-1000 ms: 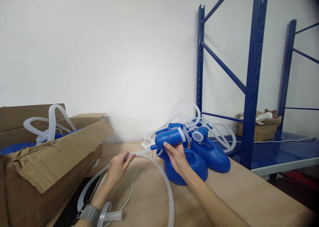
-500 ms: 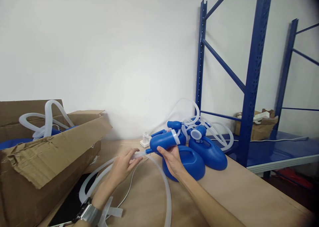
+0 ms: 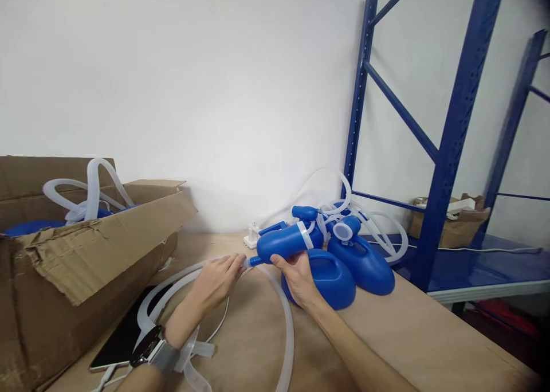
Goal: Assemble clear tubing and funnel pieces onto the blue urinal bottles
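A blue urinal cup (image 3: 279, 243) with a white rim lies tilted in my right hand (image 3: 299, 278), my thumb on its near side and my other fingers beneath. Its narrow spout points left toward my left hand (image 3: 218, 278), which is closed around the end of a clear plastic hose (image 3: 287, 317). The hose end meets the spout; how far it is pushed on is hidden by my fingers. The rest of the hose loops over the table on both sides. Just behind my right hand sits a blue bottle (image 3: 337, 283) with a moulded handle.
Another blue bottle (image 3: 365, 269) with cups and coiled hoses lies to the right. An open cardboard box (image 3: 98, 254) holding hoses stands left, beside a black tablet (image 3: 118, 343). A white plug (image 3: 251, 236) is near the wall. Blue shelving (image 3: 455, 134) rises at right.
My left hand has closed more fully around the hose and moved slightly right, up against the spout. My right hand keeps its hold on the cup. The view has shifted a little.
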`<action>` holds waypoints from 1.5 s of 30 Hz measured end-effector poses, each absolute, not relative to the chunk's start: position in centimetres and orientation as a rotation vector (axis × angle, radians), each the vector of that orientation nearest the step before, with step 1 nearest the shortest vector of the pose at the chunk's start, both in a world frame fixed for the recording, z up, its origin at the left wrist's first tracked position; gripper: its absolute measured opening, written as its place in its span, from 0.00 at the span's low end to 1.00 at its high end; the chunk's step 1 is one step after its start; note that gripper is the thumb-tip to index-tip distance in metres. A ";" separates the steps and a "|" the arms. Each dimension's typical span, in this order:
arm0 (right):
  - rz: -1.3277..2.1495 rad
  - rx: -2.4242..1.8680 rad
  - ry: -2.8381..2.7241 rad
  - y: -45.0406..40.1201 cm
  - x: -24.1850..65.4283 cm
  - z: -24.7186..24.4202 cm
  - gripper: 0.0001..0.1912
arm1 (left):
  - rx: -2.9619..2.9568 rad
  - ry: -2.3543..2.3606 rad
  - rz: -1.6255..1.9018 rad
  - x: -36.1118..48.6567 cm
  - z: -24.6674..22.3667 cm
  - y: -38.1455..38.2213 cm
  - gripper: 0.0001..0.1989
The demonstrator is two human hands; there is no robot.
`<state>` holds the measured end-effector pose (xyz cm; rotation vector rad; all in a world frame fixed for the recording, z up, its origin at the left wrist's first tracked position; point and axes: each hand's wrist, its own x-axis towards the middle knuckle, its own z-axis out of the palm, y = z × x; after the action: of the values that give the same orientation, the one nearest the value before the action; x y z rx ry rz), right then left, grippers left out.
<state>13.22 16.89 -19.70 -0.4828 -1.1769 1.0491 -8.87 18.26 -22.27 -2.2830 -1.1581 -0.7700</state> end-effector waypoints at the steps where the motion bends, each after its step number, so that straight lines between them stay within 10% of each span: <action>1: 1.036 -0.491 -1.188 17.0 13.3 -19.7 0.38 | -2.300 -1.149 -0.787 -8.7 -22.3 18.3 0.19; 45: 0.899 -0.596 -1.379 18.2 9.1 -21.8 0.42 | -2.044 -1.073 -1.068 -7.0 -24.0 17.7 0.11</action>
<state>9.14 18.25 -21.77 -0.5957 -1.3789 0.8986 -6.96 17.69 -24.00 -2.0436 -1.0733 -1.0679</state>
